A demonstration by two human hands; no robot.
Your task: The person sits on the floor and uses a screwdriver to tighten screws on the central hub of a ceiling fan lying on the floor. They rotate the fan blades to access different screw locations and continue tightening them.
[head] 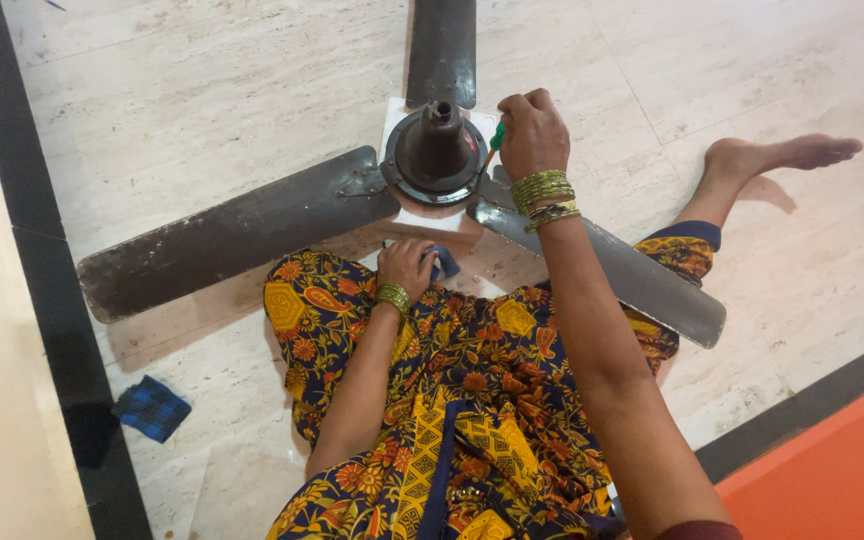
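A dark ceiling fan lies on the floor in front of me, its round motor hub [437, 152] resting on a white sheet [428, 217]. My right hand [531, 133] grips a green-handled screwdriver [495, 140] whose tip points at the hub's right rim. My left hand [407, 267] rests near my knee, closed on a small blue cloth [445, 262]. Three dusty blades spread out: one to the left [232, 230], one to the back [442, 45], one to the right [642, 275] under my right forearm.
I sit on a pale marble floor with my right foot [782, 155] stretched out. A blue checked cloth [152, 407] lies at the left by a black floor border [42, 270]. An orange surface [832, 470] fills the lower right corner.
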